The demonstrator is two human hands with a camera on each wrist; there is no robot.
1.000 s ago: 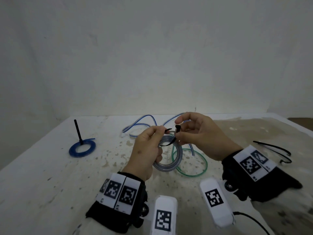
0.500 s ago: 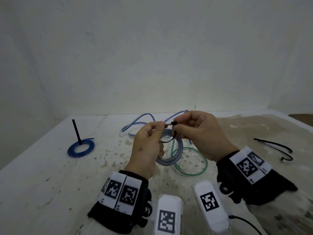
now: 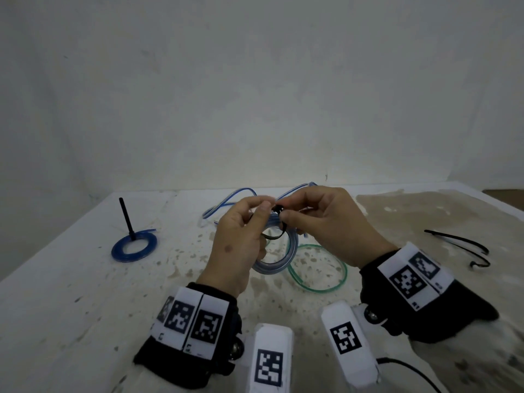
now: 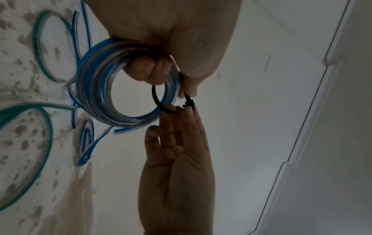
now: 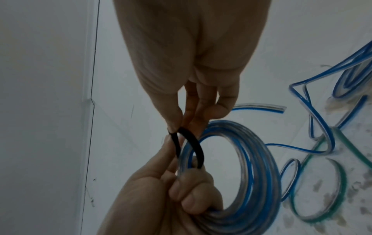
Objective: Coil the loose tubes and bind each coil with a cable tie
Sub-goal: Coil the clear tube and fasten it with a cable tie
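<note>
A coil of clear, blue-striped tube (image 3: 283, 260) hangs from my left hand (image 3: 262, 207), whose lower fingers (image 4: 149, 66) curl through it. A black cable tie (image 3: 276, 236) loops round the coil's strands. My left thumb and forefinger pinch the tie's tail, and my right hand (image 3: 283, 211) pinches its small square head. In the left wrist view the tie (image 4: 156, 98) forms a closed ring whose ends meet between the two hands. In the right wrist view the tie (image 5: 193, 143) arches from my right fingertips (image 5: 175, 125) over the coil (image 5: 257, 159).
A loose green tube (image 3: 317, 268) lies looped on the stained white table under the hands. More blue-striped tube (image 3: 226, 205) trails behind them. At the left lies a tied blue coil (image 3: 133, 246) with its tie tail upright. Spare black ties (image 3: 465, 245) lie at the right.
The tie's two ends, apart a second ago, have come together at the head and the loop has closed round the coil. Both hands have drawn closer together.
</note>
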